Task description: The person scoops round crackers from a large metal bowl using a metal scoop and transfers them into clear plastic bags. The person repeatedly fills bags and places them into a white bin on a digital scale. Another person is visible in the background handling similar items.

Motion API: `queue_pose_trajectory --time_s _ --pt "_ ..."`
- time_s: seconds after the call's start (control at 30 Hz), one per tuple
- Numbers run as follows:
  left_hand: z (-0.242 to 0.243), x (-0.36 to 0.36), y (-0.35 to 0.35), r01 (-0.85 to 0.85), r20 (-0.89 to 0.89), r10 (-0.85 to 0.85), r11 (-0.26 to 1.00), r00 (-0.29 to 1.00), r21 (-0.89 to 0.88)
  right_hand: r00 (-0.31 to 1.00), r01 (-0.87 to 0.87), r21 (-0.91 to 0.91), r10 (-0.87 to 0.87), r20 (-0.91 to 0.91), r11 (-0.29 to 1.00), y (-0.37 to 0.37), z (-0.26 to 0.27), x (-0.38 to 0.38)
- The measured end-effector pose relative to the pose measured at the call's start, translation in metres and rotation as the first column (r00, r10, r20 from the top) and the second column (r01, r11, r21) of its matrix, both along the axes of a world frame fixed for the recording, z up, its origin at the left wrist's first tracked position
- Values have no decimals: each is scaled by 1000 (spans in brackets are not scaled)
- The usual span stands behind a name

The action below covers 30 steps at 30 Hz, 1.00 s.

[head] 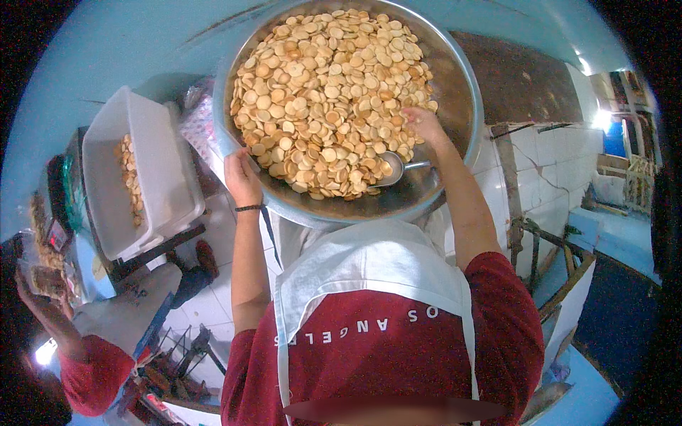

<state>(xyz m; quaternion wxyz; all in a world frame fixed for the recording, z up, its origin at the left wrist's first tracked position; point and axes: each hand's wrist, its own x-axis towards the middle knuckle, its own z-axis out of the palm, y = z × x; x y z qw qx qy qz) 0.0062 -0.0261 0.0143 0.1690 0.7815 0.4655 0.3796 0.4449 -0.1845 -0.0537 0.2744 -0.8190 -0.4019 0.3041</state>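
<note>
A wide round metal basin (455, 109) stands in front of me, heaped with small round golden biscuits (330, 90). My left hand (243, 180) holds the basin's near-left rim, fingertips over the edge. On the right side of the heap, my right hand (424, 127) touches the biscuits with its fingers; whether it has picked any up is not clear. Just below that hand lies a metal scoop (395, 169), its bowl partly among the biscuits and its handle pointing right, close to my forearm.
To the left, a white plastic bin (178, 165) holds more biscuits (130, 181). A co-worker in a red sleeve (96, 373) is at the lower left, near bagged goods (50, 261). Tiled wall (538, 165) and a wooden frame (565, 287) lie to the right.
</note>
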Motion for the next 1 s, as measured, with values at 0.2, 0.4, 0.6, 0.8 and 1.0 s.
queue_pose_trajectory --time_s 0.2,0.4,0.6,0.8,1.0 --pt "3 2 -1 -20 -41 19 1000 999 -19 966 158 -99 -133 221 983 -7 5 10" --pt "5 3 -2 -33 -38 32 999 999 -38 899 -93 -323 219 379 942 -2 0 2" --pt "4 5 -1 -56 -79 53 998 995 -32 899 51 -339 105 424 939 8 -4 -39" --pt "4 4 -1 -16 -46 15 1000 999 -13 958 33 -145 10 288 989 -4 19 -29" --pt "2 1 -1 -29 -74 27 999 997 -31 422 573 141 -144 -895 807 -33 52 -14"
